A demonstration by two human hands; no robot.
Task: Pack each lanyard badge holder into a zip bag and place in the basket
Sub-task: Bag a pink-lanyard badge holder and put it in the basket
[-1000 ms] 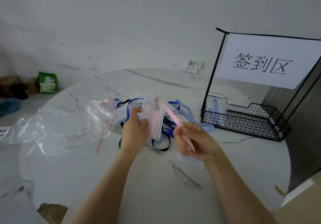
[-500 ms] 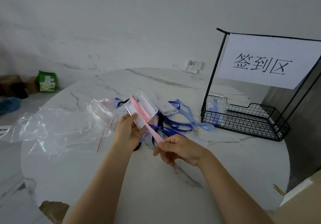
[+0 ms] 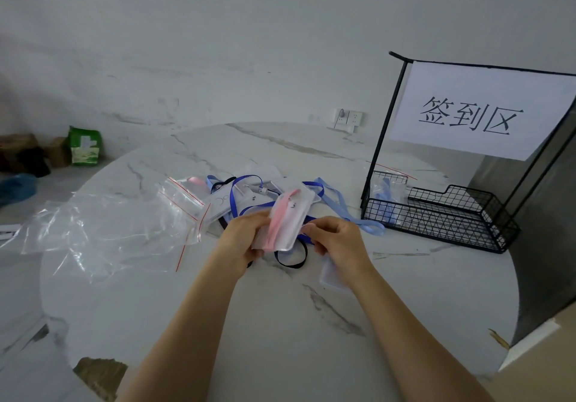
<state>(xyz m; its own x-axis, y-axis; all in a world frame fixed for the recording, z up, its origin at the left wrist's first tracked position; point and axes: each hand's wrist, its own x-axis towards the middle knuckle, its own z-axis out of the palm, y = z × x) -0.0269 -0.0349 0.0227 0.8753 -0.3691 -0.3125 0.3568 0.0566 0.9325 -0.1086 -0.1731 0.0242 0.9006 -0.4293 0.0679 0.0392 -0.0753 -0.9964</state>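
Note:
Above the round marble table [image 3: 280, 339] I hold a clear badge holder [image 3: 288, 221] with a pink lanyard [image 3: 277, 219] wound over its face. My left hand [image 3: 243, 242] grips its left edge. My right hand [image 3: 336, 241] pinches the right side, fingers curled. Behind them lies a pile of other badge holders [image 3: 249, 197] with dark blue and light blue lanyards. Empty zip bags [image 3: 184, 199] with red seal lines lie to the left. The black wire basket [image 3: 442, 217] stands at the right and holds one packed bag [image 3: 386, 192].
A large loose clear plastic sheet [image 3: 103, 233] covers the table's left part. A small clear piece [image 3: 333, 277] lies under my right wrist. A white paper sign [image 3: 473, 111] hangs on the basket's tall frame. Boxes and a green packet [image 3: 84, 146] sit on the floor at far left.
The pink lanyard was stretched out from the holder by my right hand; now it lies wound over the holder, and my right hand has come up against the holder's right side.

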